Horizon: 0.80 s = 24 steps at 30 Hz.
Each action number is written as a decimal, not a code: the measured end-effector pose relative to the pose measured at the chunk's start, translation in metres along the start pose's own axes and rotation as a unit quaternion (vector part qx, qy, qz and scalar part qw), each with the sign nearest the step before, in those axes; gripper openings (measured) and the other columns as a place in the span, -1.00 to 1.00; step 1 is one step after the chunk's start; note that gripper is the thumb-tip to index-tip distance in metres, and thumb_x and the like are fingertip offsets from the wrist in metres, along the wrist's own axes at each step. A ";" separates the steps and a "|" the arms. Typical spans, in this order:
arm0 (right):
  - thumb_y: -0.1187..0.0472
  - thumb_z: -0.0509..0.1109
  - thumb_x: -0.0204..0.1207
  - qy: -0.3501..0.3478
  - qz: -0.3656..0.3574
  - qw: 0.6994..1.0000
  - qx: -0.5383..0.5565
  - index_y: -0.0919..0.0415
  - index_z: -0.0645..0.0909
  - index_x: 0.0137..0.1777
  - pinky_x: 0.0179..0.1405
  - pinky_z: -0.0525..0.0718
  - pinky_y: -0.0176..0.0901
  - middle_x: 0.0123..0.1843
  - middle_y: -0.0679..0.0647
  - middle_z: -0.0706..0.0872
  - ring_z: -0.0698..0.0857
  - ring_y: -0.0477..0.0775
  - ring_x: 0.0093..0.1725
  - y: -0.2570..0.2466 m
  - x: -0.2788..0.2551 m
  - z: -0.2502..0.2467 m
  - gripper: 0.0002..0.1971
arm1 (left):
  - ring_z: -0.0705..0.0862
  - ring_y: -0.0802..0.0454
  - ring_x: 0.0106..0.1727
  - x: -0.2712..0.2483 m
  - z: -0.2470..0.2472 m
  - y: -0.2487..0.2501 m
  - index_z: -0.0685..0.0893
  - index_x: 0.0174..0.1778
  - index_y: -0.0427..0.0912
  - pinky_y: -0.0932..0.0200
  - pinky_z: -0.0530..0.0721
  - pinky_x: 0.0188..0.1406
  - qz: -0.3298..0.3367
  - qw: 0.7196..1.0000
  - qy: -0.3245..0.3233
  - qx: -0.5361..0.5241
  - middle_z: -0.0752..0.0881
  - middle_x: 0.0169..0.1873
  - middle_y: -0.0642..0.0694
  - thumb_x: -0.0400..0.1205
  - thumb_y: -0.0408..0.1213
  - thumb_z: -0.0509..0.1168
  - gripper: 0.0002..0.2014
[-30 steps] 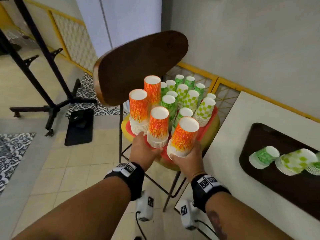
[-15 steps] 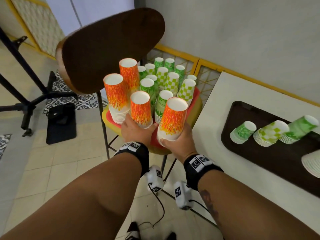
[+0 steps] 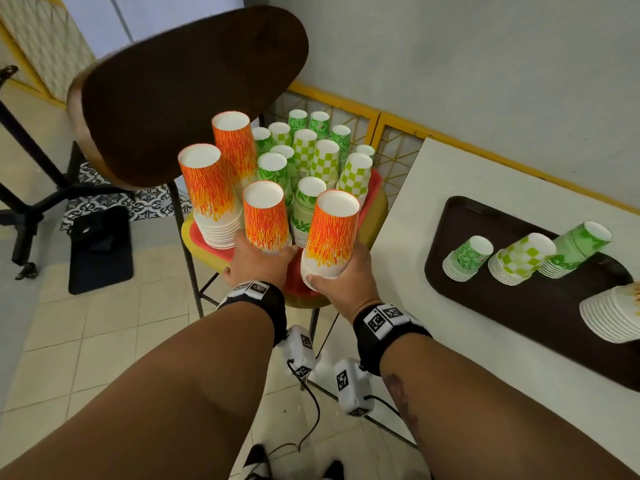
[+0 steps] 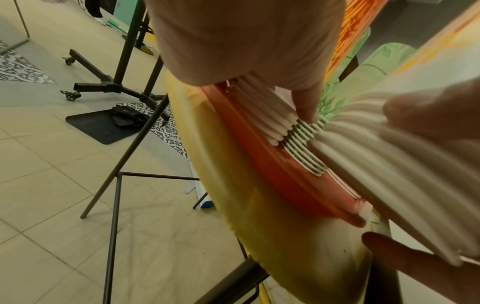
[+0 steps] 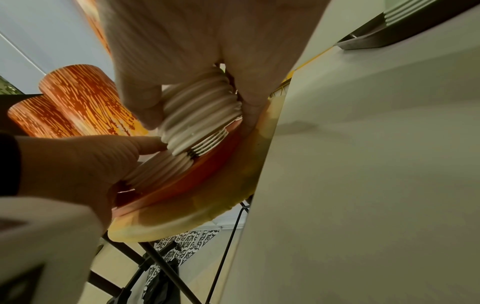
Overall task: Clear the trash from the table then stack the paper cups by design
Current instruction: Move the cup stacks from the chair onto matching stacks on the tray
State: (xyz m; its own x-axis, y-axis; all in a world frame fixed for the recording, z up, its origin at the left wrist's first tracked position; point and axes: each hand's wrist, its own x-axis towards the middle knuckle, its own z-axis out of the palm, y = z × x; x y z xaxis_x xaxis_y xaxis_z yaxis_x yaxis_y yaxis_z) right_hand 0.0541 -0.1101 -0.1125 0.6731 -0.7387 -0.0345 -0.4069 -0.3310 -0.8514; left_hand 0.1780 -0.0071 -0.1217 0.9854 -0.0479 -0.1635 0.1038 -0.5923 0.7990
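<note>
The right hand [image 3: 341, 275] grips an orange cup stack [image 3: 330, 233] and should keep it upright, while the left hand [image 3: 258, 263] holds another stack [image 3: 266, 218] on the red tray [image 3: 375, 183].

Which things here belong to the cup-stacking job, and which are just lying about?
Job:
- orange stack in the right hand
- orange stack held by the left hand
- green stacks on the red tray
- stacks on the brown tray

Lying about:
- chair back
- black stand
- floor mat

Cup stacks [image 3: 304, 161] stand on the chair [image 3: 377, 209], left of the table [image 3: 450, 188]
</note>
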 end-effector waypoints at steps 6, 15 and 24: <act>0.06 0.74 0.16 0.005 0.000 1.000 0.013 0.01 0.30 0.50 0.23 0.53 -0.18 0.26 -0.09 0.40 0.47 -0.10 0.20 0.001 0.001 -0.004 -0.06 | 0.61 -0.17 0.41 0.006 0.010 -0.002 0.42 0.29 0.13 -0.35 -0.03 0.66 0.019 1.000 0.010 0.000 0.72 0.22 0.06 0.24 0.25 0.48 -0.27; 0.06 0.73 0.16 0.021 0.017 0.999 0.026 0.04 0.33 0.49 0.19 0.58 -0.17 0.35 0.01 0.49 0.56 -0.01 0.25 0.001 0.000 -0.014 -0.08 | 0.61 -0.23 0.36 -0.009 0.005 0.002 0.38 0.36 0.09 -0.43 0.13 0.60 0.061 0.998 -0.015 -0.026 0.59 0.31 -0.02 0.23 0.18 0.53 -0.19; -0.09 0.75 0.07 0.066 0.017 0.995 0.075 -0.10 0.31 0.44 0.11 0.63 -0.22 0.27 -0.11 0.59 0.65 -0.10 0.20 -0.011 -0.009 -0.049 -0.04 | 0.75 0.13 0.14 -0.035 -0.008 0.038 0.47 0.38 0.06 -0.04 0.74 0.20 0.189 0.955 -0.120 -0.194 0.71 0.16 0.01 0.18 -0.03 0.70 -0.15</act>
State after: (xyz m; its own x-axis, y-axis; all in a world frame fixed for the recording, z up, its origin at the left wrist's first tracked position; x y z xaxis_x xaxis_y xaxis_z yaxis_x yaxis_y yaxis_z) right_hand 0.0225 -0.1290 -0.0768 0.5701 -0.8216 -0.0039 -0.3239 -0.2203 -0.9201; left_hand 0.1484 -0.0214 -0.0808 0.9082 -0.4091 0.0888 -0.1652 -0.1553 0.9739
